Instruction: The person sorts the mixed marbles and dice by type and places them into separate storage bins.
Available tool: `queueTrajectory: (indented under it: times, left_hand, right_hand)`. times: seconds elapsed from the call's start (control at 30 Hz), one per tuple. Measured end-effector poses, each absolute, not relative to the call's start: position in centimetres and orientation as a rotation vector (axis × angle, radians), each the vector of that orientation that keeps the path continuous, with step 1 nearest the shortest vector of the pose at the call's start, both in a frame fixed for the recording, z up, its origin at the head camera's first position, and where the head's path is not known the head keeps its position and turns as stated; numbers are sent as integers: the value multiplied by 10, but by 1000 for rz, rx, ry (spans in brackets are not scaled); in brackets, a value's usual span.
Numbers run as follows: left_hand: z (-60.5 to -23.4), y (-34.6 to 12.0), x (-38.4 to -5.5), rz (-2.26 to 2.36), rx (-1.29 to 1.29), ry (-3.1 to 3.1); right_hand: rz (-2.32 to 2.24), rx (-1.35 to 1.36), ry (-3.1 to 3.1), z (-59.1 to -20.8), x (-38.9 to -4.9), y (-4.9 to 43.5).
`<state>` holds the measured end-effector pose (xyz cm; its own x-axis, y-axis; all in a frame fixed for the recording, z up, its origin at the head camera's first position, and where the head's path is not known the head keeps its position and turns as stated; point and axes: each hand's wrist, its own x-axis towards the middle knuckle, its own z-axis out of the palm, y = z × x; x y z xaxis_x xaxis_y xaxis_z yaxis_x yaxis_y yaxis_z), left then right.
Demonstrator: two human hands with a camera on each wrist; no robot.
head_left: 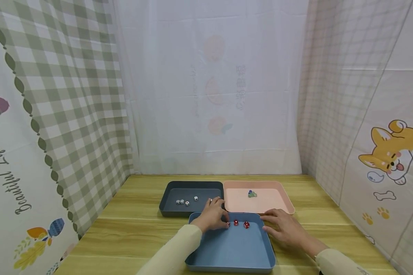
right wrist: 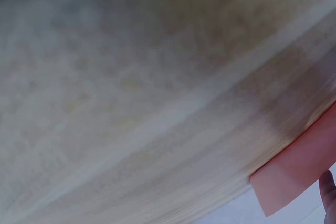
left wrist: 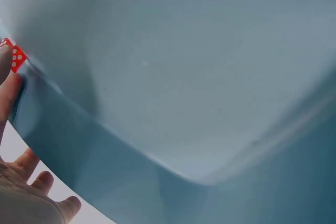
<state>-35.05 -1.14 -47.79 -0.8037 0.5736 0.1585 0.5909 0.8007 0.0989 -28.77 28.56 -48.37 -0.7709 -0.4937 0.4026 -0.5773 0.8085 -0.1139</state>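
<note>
My left hand (head_left: 211,215) reaches over the far left edge of the blue tray (head_left: 232,250) and pinches a red die (left wrist: 19,58) with white dots between thumb and finger. To its right in the same tray lie two more red dice, a smaller-looking one (head_left: 236,222) and another (head_left: 246,225). At the tray's far right corner is my right hand (head_left: 283,228), fingers extended beside the blue rim and the near edge of the pink tray (head_left: 275,202). It holds nothing; in the right wrist view only a fingertip (right wrist: 328,190) shows against the pink wall.
Behind the blue tray on the left stands a dark tray (head_left: 206,187) with several white dice (head_left: 187,203). Small green and blue pieces (head_left: 252,194) lie in the pink tray. The wood-grain table (head_left: 137,229) is enclosed by hanging cloths (head_left: 213,152) on three sides.
</note>
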Motion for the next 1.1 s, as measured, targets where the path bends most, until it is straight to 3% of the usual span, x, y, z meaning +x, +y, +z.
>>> queueTrajectory:
  times: [0.6, 1.1]
  left_hand:
    - [-473, -13, -353, -332, -954, -2856]
    - [-445, -39, -369, -558, -839, -2851]
  right_hand:
    - [323, 814, -2629, -485, -286, 287]
    - [364, 815, -2645, -482, -285, 285]
